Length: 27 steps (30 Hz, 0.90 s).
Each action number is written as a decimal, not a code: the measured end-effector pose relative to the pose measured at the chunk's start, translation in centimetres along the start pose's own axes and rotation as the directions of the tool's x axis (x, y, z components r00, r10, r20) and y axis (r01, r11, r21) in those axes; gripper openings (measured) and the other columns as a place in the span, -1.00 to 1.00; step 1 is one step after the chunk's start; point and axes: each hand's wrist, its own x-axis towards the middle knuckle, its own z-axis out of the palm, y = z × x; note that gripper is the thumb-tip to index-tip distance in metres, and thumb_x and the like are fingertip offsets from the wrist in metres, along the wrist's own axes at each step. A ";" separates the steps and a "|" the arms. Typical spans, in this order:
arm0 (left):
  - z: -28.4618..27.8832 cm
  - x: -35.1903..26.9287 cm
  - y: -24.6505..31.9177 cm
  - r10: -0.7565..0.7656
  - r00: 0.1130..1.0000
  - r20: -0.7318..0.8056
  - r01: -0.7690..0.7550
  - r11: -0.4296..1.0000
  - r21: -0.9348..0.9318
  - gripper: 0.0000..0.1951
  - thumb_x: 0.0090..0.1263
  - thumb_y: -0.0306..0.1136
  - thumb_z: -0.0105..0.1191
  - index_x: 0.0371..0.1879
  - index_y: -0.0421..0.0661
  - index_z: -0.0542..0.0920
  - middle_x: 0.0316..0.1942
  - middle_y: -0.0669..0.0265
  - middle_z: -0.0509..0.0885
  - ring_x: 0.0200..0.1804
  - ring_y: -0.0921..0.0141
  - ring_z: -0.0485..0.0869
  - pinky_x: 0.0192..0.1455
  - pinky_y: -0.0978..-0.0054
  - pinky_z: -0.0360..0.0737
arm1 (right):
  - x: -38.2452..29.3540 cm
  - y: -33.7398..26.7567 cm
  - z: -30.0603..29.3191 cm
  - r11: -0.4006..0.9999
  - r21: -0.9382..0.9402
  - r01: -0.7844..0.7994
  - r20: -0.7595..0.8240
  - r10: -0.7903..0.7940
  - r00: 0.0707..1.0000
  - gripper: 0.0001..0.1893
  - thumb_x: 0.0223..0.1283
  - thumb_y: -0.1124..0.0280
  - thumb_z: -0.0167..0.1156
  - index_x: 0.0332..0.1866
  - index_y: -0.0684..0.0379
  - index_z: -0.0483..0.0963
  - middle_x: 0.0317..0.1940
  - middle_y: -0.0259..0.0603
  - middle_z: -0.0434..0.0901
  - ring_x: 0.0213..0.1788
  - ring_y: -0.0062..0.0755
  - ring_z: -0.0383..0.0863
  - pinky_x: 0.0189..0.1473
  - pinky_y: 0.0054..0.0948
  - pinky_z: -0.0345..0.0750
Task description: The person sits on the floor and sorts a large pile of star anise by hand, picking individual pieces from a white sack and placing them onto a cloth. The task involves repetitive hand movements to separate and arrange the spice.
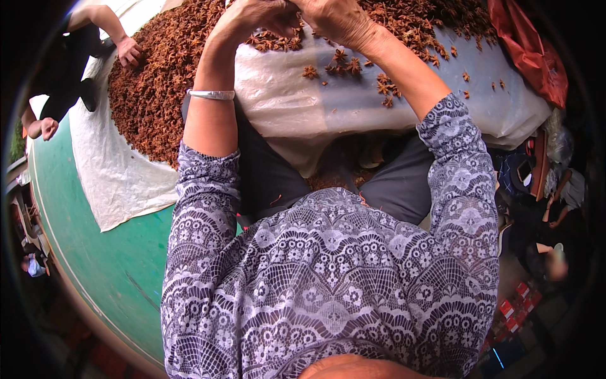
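At the top edge of the head view, my left hand [265, 16] and my right hand [334, 21] meet above a work surface covered with a pale plastic sheet [279, 90]. Their fingers are partly cut off by the frame, so whether they hold anything is hidden. Star anise pods [416, 28] lie heaped behind and right of my right hand. Several loose pods [352, 66] are scattered on the sheet under my right forearm. A large pile of reddish-brown star anise [161, 85] spreads left of my left forearm, which wears a silver bangle [211, 94].
Another person's hand [129, 52] touches the large pile's left edge. A white sheet [109, 180] lies beneath that pile on a green floor [94, 265]. A red plastic bag [530, 52] is at the sheet's right end. People sit farther right, near red packages [513, 315].
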 end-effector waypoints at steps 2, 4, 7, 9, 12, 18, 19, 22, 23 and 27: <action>0.9 -0.2 0.7 -0.048 0.999 0.003 0.048 0.995 -0.087 -0.73 0.56 -0.37 0.03 -0.22 -0.34 0.73 -0.41 0.12 0.80 -0.41 0.35 0.80 -0.31 0.44 0.79 | -0.4 -0.5 -0.8 0.992 0.086 -0.087 -0.053 0.092 0.994 -0.50 0.13 0.67 0.11 0.25 0.23 0.56 -0.28 0.06 0.69 -0.24 -0.01 0.76 -0.19 -0.20 0.69; 1.5 -0.6 1.2 -0.057 0.998 0.021 0.059 0.995 -0.083 -0.72 0.57 -0.37 0.03 -0.24 -0.33 0.74 -0.44 0.09 0.80 -0.43 0.33 0.81 -0.33 0.45 0.79 | -0.3 -1.3 -2.1 0.977 0.173 -0.129 0.028 0.126 0.992 -0.46 0.11 0.68 0.11 0.26 0.19 0.56 -0.25 0.06 0.70 -0.23 0.00 0.76 -0.18 -0.20 0.70; 2.4 0.0 0.2 -0.091 0.995 0.043 0.096 0.987 -0.127 -0.72 0.60 -0.36 0.02 -0.24 -0.34 0.70 -0.44 0.11 0.78 -0.46 0.35 0.79 -0.36 0.43 0.78 | -0.4 -1.5 -2.6 0.955 0.234 -0.180 0.062 0.170 0.984 -0.45 0.10 0.68 0.10 0.27 0.16 0.57 -0.26 0.07 0.71 -0.22 0.01 0.77 -0.17 -0.21 0.70; 2.5 0.2 0.1 -0.061 0.998 0.029 0.063 0.996 -0.066 -0.72 0.61 -0.35 0.02 -0.21 -0.35 0.68 -0.43 0.12 0.78 -0.45 0.35 0.78 -0.36 0.40 0.79 | -0.5 -1.6 -2.4 0.951 0.194 -0.240 0.073 0.230 0.970 -0.46 0.11 0.67 0.11 0.27 0.16 0.58 -0.27 0.08 0.71 -0.22 0.01 0.77 -0.17 -0.20 0.70; 2.4 -0.4 0.8 0.009 0.999 0.052 0.002 0.976 -0.216 -0.74 0.61 -0.35 0.04 -0.14 -0.33 0.68 -0.37 0.09 0.79 -0.39 0.33 0.81 -0.30 0.36 0.82 | 0.2 -1.3 -2.5 0.837 0.310 -0.452 0.085 0.449 0.889 -0.72 0.20 0.59 0.17 0.02 0.20 0.61 -0.36 -0.09 0.70 -0.34 -0.31 0.72 -0.25 -0.34 0.65; -0.6 -0.4 -1.8 0.241 0.855 -0.460 -0.003 0.888 0.460 -0.82 0.41 -0.39 0.16 -0.12 -0.21 0.69 -0.37 0.06 0.75 -0.30 0.14 0.79 -0.24 0.26 0.73 | -2.3 3.2 -4.5 0.430 0.520 -0.739 0.146 0.807 0.572 -0.83 0.36 0.39 0.18 -0.09 0.23 0.61 -0.40 -0.31 0.65 -0.33 -0.59 0.61 -0.24 -0.46 0.58; -0.1 -0.4 -1.1 0.447 0.781 -0.437 0.131 0.567 0.813 -0.80 0.35 -0.36 0.19 -0.15 -0.20 0.68 -0.40 0.03 0.72 -0.30 0.08 0.77 -0.24 0.18 0.70 | -3.7 3.5 -4.8 0.551 0.352 -0.757 0.124 0.774 0.621 -0.80 0.39 0.36 0.17 -0.07 0.24 0.63 -0.38 -0.30 0.66 -0.32 -0.59 0.63 -0.22 -0.46 0.59; 2.3 0.8 -1.8 0.473 0.815 -0.336 0.202 0.311 0.929 -0.75 0.22 -0.23 0.25 -0.22 -0.11 0.68 -0.32 0.03 0.70 -0.19 0.03 0.71 -0.07 0.00 0.61 | -8.1 3.9 -3.9 0.701 -0.168 -0.694 0.106 0.712 0.694 -0.77 0.39 0.10 0.29 0.00 -0.09 0.71 -0.14 -0.32 0.81 -0.15 -0.38 0.81 -0.05 -0.24 0.72; 3.3 1.2 -1.9 0.525 0.812 -0.257 0.131 0.265 0.955 -0.77 0.21 -0.25 0.24 -0.23 -0.10 0.67 -0.31 0.05 0.69 -0.16 0.05 0.71 -0.01 -0.02 0.59 | -8.1 2.9 -3.3 0.682 -0.234 -0.693 0.184 0.731 0.657 -0.77 0.40 0.11 0.27 0.02 -0.09 0.70 -0.13 -0.30 0.80 -0.16 -0.37 0.80 -0.07 -0.24 0.72; 5.9 1.6 -3.3 0.416 0.881 -0.225 0.129 0.247 0.960 -0.85 0.20 -0.35 0.19 -0.26 -0.03 0.69 -0.20 0.12 0.69 -0.05 0.07 0.66 -0.01 -0.15 0.42 | -9.7 -0.3 -0.1 0.771 -0.305 -0.559 0.115 0.612 0.782 -0.67 0.34 0.37 0.23 0.18 0.11 0.59 -0.09 -0.14 0.76 -0.15 -0.15 0.80 -0.06 -0.22 0.77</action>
